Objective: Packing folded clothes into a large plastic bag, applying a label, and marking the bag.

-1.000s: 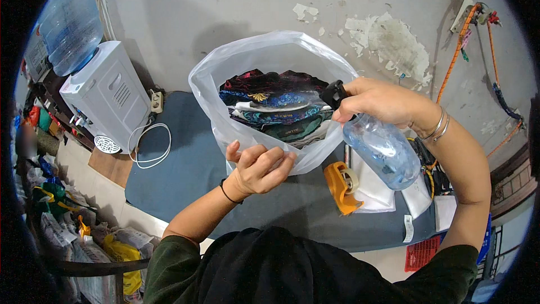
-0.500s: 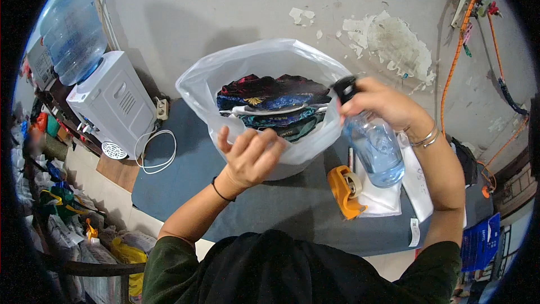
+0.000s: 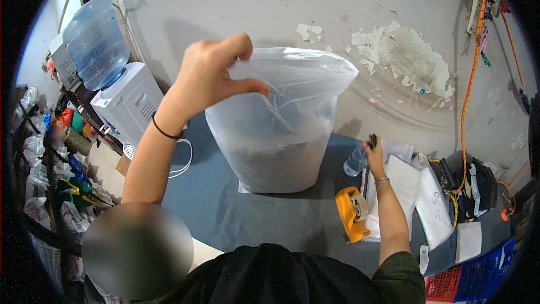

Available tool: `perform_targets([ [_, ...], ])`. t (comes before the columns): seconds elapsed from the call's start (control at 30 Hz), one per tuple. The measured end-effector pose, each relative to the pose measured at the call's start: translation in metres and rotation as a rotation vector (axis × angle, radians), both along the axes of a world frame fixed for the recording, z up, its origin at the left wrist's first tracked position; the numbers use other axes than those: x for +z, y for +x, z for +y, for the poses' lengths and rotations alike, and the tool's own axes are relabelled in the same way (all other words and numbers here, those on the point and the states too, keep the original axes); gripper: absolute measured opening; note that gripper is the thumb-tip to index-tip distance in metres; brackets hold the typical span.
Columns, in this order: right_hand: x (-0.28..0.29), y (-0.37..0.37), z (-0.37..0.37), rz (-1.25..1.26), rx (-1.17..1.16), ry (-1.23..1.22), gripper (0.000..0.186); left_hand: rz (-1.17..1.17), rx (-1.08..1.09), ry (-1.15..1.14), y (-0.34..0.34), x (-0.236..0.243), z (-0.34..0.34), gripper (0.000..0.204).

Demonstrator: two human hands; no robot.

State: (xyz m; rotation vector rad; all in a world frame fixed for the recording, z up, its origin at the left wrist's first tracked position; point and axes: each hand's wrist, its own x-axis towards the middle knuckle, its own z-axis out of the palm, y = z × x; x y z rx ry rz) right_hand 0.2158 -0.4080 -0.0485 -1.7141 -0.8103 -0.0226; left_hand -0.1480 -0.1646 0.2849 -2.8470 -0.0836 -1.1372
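Observation:
A tall translucent white plastic bag (image 3: 273,129) stands upright on the grey cloth-covered table. Its mouth is now drawn nearly flat, and the folded dark fabrics seen inside earlier show only as a dim shape. At the bag's upper left corner is my left hand (image 3: 211,70), thumb and forefinger apart in a curve; any contact with the film is unclear. Farther right, my right hand (image 3: 376,157) grips the black spray head of a clear blue spray bottle (image 3: 354,163), low by the table's back edge. An orange tape dispenser (image 3: 350,214) lies just nearer than that hand.
White plastic packages (image 3: 433,208) lie on the table's right side, with dark cloth (image 3: 482,183) beyond. A white water dispenser (image 3: 129,101) with a blue bottle stands at left. An orange cord (image 3: 469,79) hangs at right. A blue crate (image 3: 486,273) sits at lower right.
My right hand has carried the spray bottle down and right, away from the bag. My left hand has risen to the bag's top. The bag's mouth has gone from wide to nearly flat.

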Motion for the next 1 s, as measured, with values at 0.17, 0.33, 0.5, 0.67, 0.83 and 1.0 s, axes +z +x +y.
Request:
perform_targets([
  [0.17, 0.114, -0.048, 0.010, -0.427, -0.089, -0.010, 0.082, -0.155, -0.223, -0.276, -0.036, 0.009, 0.021, 0.058],
  [0.33, 0.276, -0.128, 0.031, -0.663, 0.325, 0.028, 0.057, 0.131, 0.145, -0.056, -0.066, -0.035, 0.057, 0.039],
  [0.5, 0.329, -0.070, 0.051, -0.323, 0.536, -0.351, 0.005, 0.139, 0.183, -0.097, -0.080, -0.016, 0.070, 0.023],
  [0.67, 0.308, -0.044, 0.071, -0.306, 0.489, -0.169, 0.011, 0.079, 0.204, -0.186, -0.061, -0.025, 0.109, 0.018],
  [0.83, 0.210, -0.106, 0.068, -0.231, -0.385, 0.507, 0.029, -0.508, -0.441, -1.143, -0.027, -0.120, 0.156, 0.040],
  [1.0, 0.032, -0.283, 0.085, -0.037, -0.148, 0.190, 0.076, -0.038, -0.367, -1.624, 0.021, -0.228, 0.166, 0.052],
])
